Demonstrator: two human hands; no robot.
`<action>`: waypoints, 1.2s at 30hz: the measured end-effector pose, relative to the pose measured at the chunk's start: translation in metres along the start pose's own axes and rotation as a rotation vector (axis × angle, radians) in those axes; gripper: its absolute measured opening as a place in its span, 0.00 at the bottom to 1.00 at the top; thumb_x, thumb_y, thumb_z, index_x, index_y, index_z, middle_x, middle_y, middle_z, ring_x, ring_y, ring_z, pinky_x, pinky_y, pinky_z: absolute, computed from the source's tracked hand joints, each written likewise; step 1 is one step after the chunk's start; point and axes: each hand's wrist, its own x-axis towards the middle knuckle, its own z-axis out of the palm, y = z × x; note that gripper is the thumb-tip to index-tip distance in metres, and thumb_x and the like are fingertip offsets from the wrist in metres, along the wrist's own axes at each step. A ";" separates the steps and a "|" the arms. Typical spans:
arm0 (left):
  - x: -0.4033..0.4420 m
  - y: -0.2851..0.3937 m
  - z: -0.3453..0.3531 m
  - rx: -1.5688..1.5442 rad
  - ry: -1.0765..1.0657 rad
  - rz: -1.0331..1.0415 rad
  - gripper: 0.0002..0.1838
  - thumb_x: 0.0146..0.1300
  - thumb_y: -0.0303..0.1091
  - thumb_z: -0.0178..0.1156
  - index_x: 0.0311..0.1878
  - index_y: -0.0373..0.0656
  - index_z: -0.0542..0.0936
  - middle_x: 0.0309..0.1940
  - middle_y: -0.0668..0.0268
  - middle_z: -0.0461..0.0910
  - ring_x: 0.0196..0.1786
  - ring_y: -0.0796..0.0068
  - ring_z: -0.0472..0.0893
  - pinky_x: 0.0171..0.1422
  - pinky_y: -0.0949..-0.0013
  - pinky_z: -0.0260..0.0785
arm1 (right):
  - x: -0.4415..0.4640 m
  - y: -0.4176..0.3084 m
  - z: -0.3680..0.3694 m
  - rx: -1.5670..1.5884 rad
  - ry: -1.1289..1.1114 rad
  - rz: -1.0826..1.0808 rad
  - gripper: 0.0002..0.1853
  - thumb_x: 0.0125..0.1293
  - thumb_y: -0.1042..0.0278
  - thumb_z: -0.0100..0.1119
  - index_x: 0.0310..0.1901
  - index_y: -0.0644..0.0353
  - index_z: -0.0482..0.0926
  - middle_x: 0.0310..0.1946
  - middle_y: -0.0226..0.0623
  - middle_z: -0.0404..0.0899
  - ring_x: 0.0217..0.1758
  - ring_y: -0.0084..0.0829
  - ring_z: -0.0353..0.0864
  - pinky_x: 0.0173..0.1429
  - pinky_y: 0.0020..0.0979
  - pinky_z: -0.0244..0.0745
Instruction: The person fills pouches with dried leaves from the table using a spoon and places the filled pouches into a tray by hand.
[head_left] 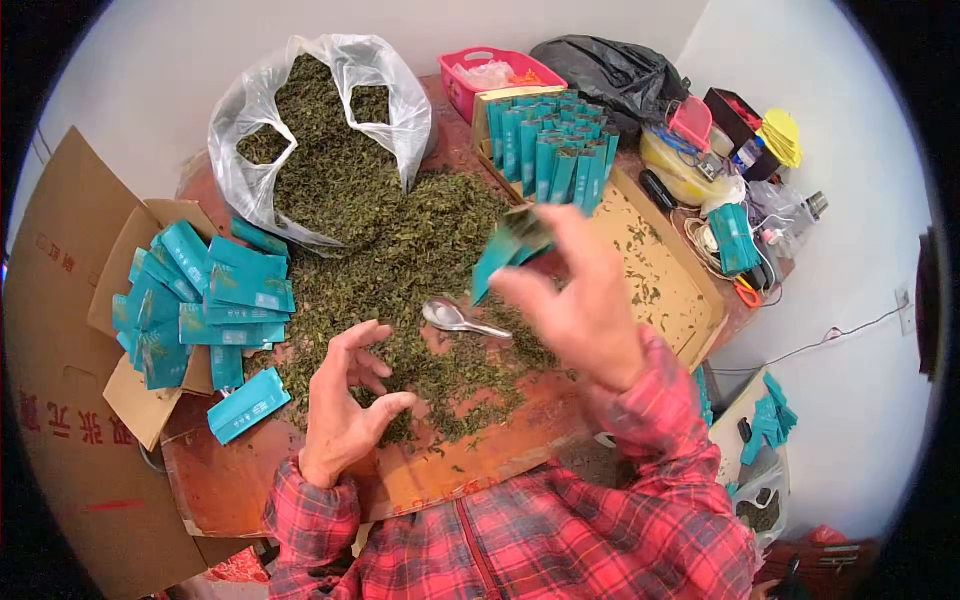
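Note:
My right hand (575, 300) holds a teal packet (497, 262) between thumb and fingers, its open top showing dark leaves; the hand is a little blurred. My left hand (348, 400) hovers over the near part of the loose tea leaves (400, 270), fingers curved and apart, holding nothing. A metal spoon (462, 320) lies on the leaves between my hands. Behind my right hand, a box (487, 125) holds several upright teal packets (560, 150) with open tops. One flat teal packet (248, 405) rests on the table to the left of my left hand.
A clear plastic bag (245, 185) full of leaves stands at the back left. Several teal packets fill a cardboard box (145, 395) on the left. A cardboard tray (680, 290) with scattered leaves lies right. Behind are a pink basket (460, 90) and a black bag (610, 75).

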 end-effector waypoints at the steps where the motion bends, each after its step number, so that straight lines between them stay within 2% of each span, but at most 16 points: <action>1: 0.000 -0.001 -0.001 0.005 0.000 -0.020 0.46 0.55 0.33 0.84 0.77 0.39 0.72 0.66 0.58 0.84 0.47 0.70 0.85 0.49 0.66 0.84 | 0.008 0.000 -0.010 0.072 0.104 0.045 0.26 0.63 0.71 0.80 0.59 0.69 0.81 0.44 0.48 0.86 0.39 0.39 0.88 0.45 0.37 0.83; 2: 0.000 -0.001 -0.001 0.009 0.000 -0.041 0.45 0.56 0.33 0.84 0.76 0.39 0.73 0.66 0.59 0.84 0.47 0.70 0.85 0.49 0.67 0.84 | 0.014 0.023 -0.018 -0.001 0.180 0.005 0.25 0.63 0.70 0.81 0.59 0.69 0.81 0.44 0.48 0.86 0.38 0.39 0.88 0.43 0.38 0.83; 3: 0.000 -0.001 -0.001 0.014 -0.004 -0.044 0.44 0.56 0.32 0.83 0.75 0.39 0.73 0.66 0.59 0.84 0.47 0.70 0.85 0.49 0.67 0.85 | 0.022 0.034 -0.028 -0.141 0.249 0.004 0.25 0.64 0.68 0.81 0.59 0.69 0.81 0.44 0.49 0.86 0.39 0.41 0.88 0.46 0.40 0.83; 5: 0.001 0.000 0.000 0.028 -0.018 -0.051 0.42 0.56 0.30 0.83 0.74 0.39 0.75 0.66 0.59 0.84 0.47 0.70 0.85 0.49 0.67 0.85 | 0.034 0.065 -0.043 -0.288 0.307 0.059 0.26 0.65 0.63 0.80 0.58 0.70 0.81 0.46 0.54 0.86 0.46 0.52 0.87 0.53 0.45 0.81; 8: 0.000 -0.004 0.002 0.038 -0.026 -0.039 0.40 0.56 0.28 0.81 0.73 0.38 0.75 0.65 0.59 0.84 0.48 0.70 0.85 0.48 0.67 0.85 | 0.045 0.096 -0.046 -0.426 0.356 0.148 0.26 0.65 0.62 0.80 0.57 0.69 0.82 0.47 0.56 0.86 0.47 0.55 0.87 0.52 0.47 0.80; 11: -0.001 -0.002 0.001 0.033 -0.022 -0.052 0.39 0.57 0.26 0.80 0.72 0.38 0.76 0.64 0.58 0.83 0.48 0.69 0.85 0.48 0.66 0.85 | 0.047 0.143 -0.041 -0.525 0.367 0.103 0.27 0.65 0.58 0.79 0.57 0.69 0.82 0.49 0.57 0.85 0.49 0.58 0.86 0.53 0.51 0.80; 17: -0.001 -0.002 -0.001 0.106 -0.041 -0.076 0.35 0.57 0.25 0.78 0.69 0.38 0.79 0.60 0.58 0.83 0.47 0.67 0.86 0.48 0.65 0.85 | 0.048 0.165 -0.028 -0.669 0.249 0.330 0.31 0.66 0.50 0.77 0.59 0.68 0.80 0.52 0.58 0.85 0.56 0.62 0.85 0.58 0.57 0.79; 23: 0.000 -0.003 -0.001 0.120 -0.056 -0.082 0.34 0.57 0.26 0.78 0.69 0.38 0.80 0.59 0.57 0.83 0.46 0.67 0.86 0.47 0.66 0.85 | 0.053 0.180 -0.022 -0.694 0.193 0.413 0.29 0.66 0.50 0.77 0.54 0.69 0.81 0.53 0.61 0.85 0.57 0.64 0.84 0.60 0.58 0.79; 26: 0.000 -0.006 -0.001 0.126 -0.067 -0.099 0.34 0.57 0.25 0.78 0.68 0.38 0.80 0.59 0.57 0.83 0.46 0.67 0.86 0.47 0.66 0.85 | 0.055 0.186 -0.016 -0.721 0.193 0.384 0.28 0.65 0.50 0.78 0.51 0.69 0.81 0.53 0.61 0.85 0.57 0.64 0.84 0.60 0.58 0.79; 32: 0.000 -0.004 -0.001 0.055 -0.059 -0.162 0.32 0.58 0.27 0.78 0.67 0.38 0.81 0.58 0.63 0.85 0.47 0.74 0.84 0.49 0.69 0.83 | 0.055 0.186 -0.008 -0.751 0.244 0.341 0.29 0.64 0.48 0.79 0.50 0.68 0.81 0.51 0.60 0.86 0.56 0.62 0.86 0.60 0.57 0.81; 33: 0.000 -0.002 -0.003 0.036 -0.054 -0.152 0.35 0.58 0.31 0.79 0.69 0.39 0.79 0.61 0.62 0.85 0.48 0.74 0.83 0.51 0.68 0.82 | 0.056 0.185 -0.009 -0.751 0.231 0.353 0.29 0.64 0.48 0.80 0.50 0.68 0.81 0.51 0.60 0.85 0.56 0.62 0.86 0.59 0.56 0.82; 36: 0.001 0.005 -0.007 -0.018 0.027 -0.084 0.35 0.58 0.25 0.77 0.70 0.38 0.77 0.62 0.60 0.85 0.47 0.72 0.84 0.49 0.68 0.83 | 0.054 0.183 -0.010 -0.761 0.214 0.329 0.30 0.65 0.47 0.80 0.50 0.68 0.81 0.50 0.60 0.85 0.55 0.61 0.86 0.57 0.56 0.82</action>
